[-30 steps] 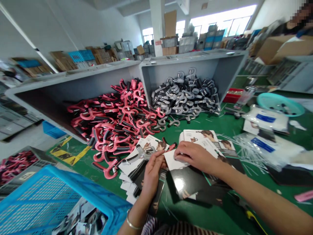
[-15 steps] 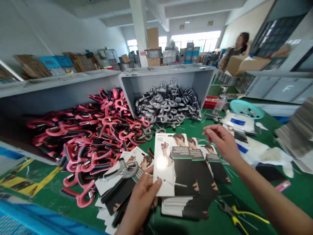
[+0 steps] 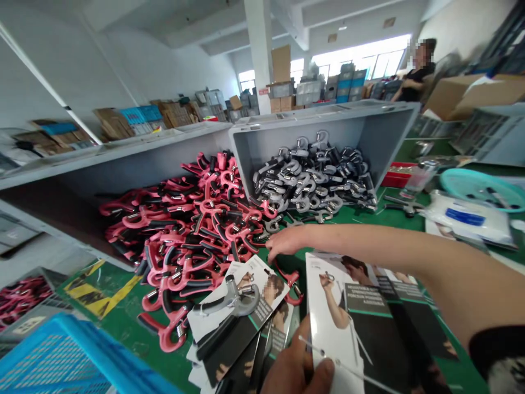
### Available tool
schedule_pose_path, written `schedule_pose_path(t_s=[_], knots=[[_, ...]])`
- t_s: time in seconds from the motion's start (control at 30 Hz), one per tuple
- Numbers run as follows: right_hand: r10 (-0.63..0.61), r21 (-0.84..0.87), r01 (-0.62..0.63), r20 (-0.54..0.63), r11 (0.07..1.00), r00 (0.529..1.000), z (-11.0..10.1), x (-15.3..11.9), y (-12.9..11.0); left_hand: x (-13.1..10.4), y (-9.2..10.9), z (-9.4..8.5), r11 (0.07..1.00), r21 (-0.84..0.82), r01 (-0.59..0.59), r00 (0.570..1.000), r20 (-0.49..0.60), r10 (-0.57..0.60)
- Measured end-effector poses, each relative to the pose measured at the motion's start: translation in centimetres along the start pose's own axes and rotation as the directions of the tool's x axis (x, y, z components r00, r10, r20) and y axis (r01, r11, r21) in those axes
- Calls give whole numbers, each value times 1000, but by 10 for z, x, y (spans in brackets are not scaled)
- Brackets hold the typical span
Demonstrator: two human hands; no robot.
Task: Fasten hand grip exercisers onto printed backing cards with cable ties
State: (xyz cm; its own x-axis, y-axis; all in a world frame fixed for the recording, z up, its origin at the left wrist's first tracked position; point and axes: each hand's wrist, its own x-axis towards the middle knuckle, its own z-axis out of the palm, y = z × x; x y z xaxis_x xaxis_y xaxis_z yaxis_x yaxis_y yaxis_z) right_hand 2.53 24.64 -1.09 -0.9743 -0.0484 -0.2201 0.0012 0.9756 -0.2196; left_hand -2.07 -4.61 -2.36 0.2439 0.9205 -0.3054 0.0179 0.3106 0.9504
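Right hand [image 3: 283, 242] now reaching pink grippers [image 3: 192, 224]; left hand [image 3: 297, 366] holding card [image 3: 334, 323]

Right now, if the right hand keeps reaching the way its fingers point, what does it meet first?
The right hand points left toward the heap of pink-and-black plastic hand grippers. Its fingertips look almost at the heap's near edge, so a pink gripper would likely come first, though depth is hard to judge.

White walls [image 3: 135, 54], white pillar [image 3: 259, 38], bright rear windows [image 3: 361, 54], stacked cardboard boxes [image 3: 283, 63], green tabletop [image 3: 369, 216]
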Motion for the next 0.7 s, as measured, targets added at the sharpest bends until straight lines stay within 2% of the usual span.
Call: schedule_pose_path(t_s=[0.1, 0.2, 0.3, 0.37, 0.4, 0.47, 0.53, 0.6, 0.67, 0.7], knots=[[-37, -60, 45, 135, 997, 990, 16, 28, 2, 5, 0, -1, 1000, 10, 1, 999, 47, -2], [-15, -95, 33, 184, 995, 983, 27, 33, 6, 6, -1, 1, 1000, -4, 12, 997, 76, -12], [104, -125, -86, 146, 988, 984, 24, 10, 20, 0, 1, -1, 999, 32, 32, 994, 103, -35], [242, -146, -231, 64, 962, 968, 13, -26, 31, -6, 4, -9, 996, 90, 26, 996, 87, -34], [321, -152, -316, 6, 936, 947, 5, -49, 35, -9, 7, -15, 993, 113, 30, 998, 46, -36], [475, -144, -491, -132, 859, 870, -13, -100, 35, -14, 16, -30, 994, 103, 37, 995, -92, -28], [592, -105, -632, -262, 768, 762, -30, -149, 19, -14, 31, -42, 1000, 15, -9, 974, -225, 12], [677, 11, -731, -386, 682, 627, -43, -183, -16, -7, 51, -45, 989, -69, -132, 950, -292, 107], [740, 235, -764, -524, 601, 421, -49, -196, -69, 5, 73, -37, 950, -143, -278, 925, -305, 225], [742, 294, -752, -565, 590, 361, -48, -195, -99, 13, 83, -29, 920, -188, -343, 912, -301, 279]])
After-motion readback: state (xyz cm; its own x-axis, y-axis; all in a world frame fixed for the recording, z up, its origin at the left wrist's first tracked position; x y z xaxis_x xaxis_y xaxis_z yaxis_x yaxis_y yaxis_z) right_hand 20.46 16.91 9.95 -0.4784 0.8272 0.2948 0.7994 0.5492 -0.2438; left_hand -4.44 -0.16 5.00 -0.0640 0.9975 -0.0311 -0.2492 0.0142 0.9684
